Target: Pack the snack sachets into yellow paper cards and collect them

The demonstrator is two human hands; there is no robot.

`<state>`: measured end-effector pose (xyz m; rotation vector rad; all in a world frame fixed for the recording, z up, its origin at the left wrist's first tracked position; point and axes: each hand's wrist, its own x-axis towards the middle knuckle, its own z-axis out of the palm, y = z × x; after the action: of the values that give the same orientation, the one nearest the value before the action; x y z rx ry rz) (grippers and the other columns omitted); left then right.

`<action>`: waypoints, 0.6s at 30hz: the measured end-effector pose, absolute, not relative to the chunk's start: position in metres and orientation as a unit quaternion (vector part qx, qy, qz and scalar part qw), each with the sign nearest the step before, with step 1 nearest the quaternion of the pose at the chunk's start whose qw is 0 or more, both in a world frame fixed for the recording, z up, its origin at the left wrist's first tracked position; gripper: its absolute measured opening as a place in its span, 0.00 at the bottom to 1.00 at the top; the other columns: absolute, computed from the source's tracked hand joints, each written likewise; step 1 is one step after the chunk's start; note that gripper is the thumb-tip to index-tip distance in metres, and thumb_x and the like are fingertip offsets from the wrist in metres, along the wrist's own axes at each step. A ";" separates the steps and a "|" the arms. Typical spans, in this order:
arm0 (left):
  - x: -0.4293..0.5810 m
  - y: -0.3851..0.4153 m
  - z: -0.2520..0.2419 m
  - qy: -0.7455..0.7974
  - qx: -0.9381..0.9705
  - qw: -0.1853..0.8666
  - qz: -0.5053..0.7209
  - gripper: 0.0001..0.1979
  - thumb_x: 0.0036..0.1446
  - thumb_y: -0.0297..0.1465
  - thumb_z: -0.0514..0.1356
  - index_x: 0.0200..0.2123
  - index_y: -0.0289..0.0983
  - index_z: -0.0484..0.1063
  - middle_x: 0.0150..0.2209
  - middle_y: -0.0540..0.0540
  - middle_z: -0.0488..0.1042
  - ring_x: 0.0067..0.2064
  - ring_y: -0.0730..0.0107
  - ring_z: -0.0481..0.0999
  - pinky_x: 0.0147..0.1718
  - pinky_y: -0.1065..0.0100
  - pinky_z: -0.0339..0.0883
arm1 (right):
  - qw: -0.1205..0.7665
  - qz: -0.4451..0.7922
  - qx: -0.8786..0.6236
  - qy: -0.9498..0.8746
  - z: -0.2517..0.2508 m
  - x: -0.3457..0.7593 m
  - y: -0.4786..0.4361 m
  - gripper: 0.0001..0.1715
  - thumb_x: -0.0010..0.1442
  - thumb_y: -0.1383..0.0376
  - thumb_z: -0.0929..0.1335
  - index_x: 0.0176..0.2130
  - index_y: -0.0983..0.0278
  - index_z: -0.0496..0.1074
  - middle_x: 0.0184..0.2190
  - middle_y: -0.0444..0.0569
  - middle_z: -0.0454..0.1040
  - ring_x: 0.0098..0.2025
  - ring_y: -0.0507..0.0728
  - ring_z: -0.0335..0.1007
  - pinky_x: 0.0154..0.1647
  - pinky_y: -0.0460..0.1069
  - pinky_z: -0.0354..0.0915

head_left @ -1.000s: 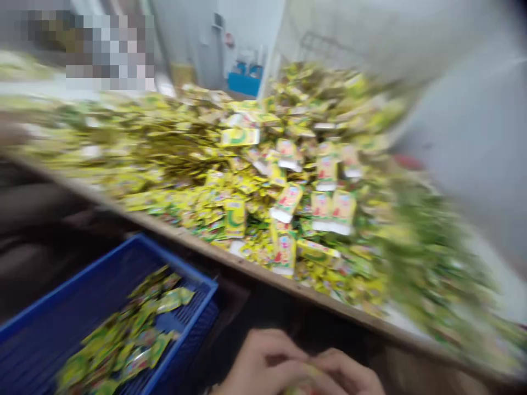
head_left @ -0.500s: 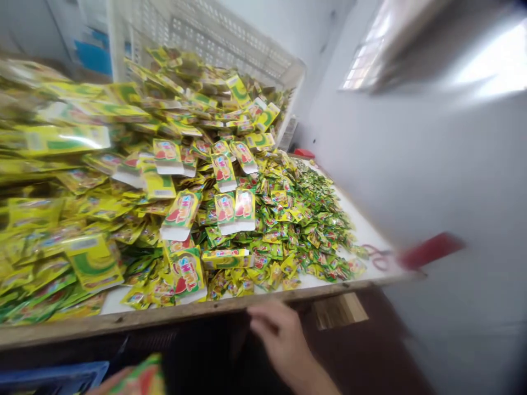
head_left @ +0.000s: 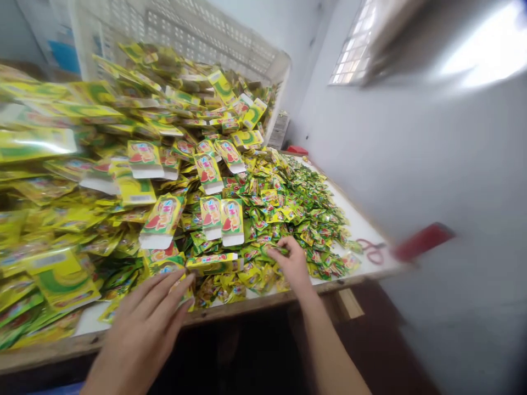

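Note:
My left hand (head_left: 140, 323) reaches over the front edge of the table, its fingers and thumb closed around a small yellow-green candy box (head_left: 186, 292). Most of that box is hidden by the fingers. My right hand (head_left: 293, 263) is at the front of the heap of small candy packets (head_left: 304, 214). Its thumb and fingertips pinch a green candy packet (head_left: 281, 250). Between the hands, a yellow box (head_left: 214, 264) lies on its side. Just behind, printed boxes (head_left: 233, 219) with white open flaps rest on the packets.
A white perforated crate (head_left: 214, 33) tipped toward the table spills more boxes. Larger yellow packs (head_left: 61, 280) are piled at the left. Red-handled scissors (head_left: 373, 250) and a blurred red object (head_left: 426, 241) are at the right corner. A wall (head_left: 432, 164) stands at the right.
My left hand has come up from below the table edge to the box; the packet-coloured item it held is out of sight. My right hand has moved forward onto the packets. The view has shifted slightly.

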<state>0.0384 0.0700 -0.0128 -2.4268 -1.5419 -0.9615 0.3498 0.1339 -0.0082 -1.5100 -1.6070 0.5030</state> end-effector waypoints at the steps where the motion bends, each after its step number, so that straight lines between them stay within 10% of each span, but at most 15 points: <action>1: 0.055 0.082 -0.005 -0.504 -0.814 0.068 -0.281 0.23 0.61 0.33 0.55 0.60 0.41 0.63 0.59 0.40 0.70 0.58 0.45 0.66 0.54 0.44 0.60 | 0.415 0.216 -0.594 -0.655 -0.002 0.363 0.132 0.07 0.57 0.62 0.68 0.36 0.63 0.72 0.34 0.45 0.73 0.36 0.55 0.69 0.38 0.48 0.65; 8: 0.106 0.137 0.027 -0.508 -0.842 0.025 -0.178 0.06 0.57 0.25 0.52 0.35 0.38 0.67 0.38 0.42 0.75 0.47 0.49 0.71 0.47 0.51 0.60 | 0.338 0.274 -0.589 -0.681 -0.022 0.381 0.117 0.15 0.46 0.66 0.75 0.38 0.62 0.78 0.23 0.39 0.71 0.26 0.52 0.67 0.25 0.44 0.61; 14: 0.091 0.139 0.032 -0.581 -0.788 -0.057 -0.194 0.08 0.58 0.32 0.53 0.42 0.40 0.59 0.34 0.47 0.74 0.35 0.58 0.77 0.30 0.66 0.65 | 0.321 0.238 -0.598 -0.695 -0.042 0.366 0.122 0.15 0.49 0.71 0.74 0.40 0.63 0.78 0.30 0.45 0.74 0.34 0.56 0.70 0.37 0.49 0.65; 18: 0.092 0.128 0.035 -0.561 -0.789 -0.066 -0.243 0.28 0.59 0.33 0.54 0.61 0.38 0.50 0.48 0.40 0.69 0.48 0.54 0.72 0.44 0.60 0.67 | 0.319 0.214 -0.565 -0.730 -0.028 0.362 0.110 0.13 0.50 0.74 0.73 0.37 0.62 0.75 0.40 0.49 0.71 0.42 0.58 0.67 0.45 0.51 0.63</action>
<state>0.0922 0.1278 0.0349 -2.5875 -1.8415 -0.7959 0.3621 0.1105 -0.0281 -1.4857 -1.9213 0.5631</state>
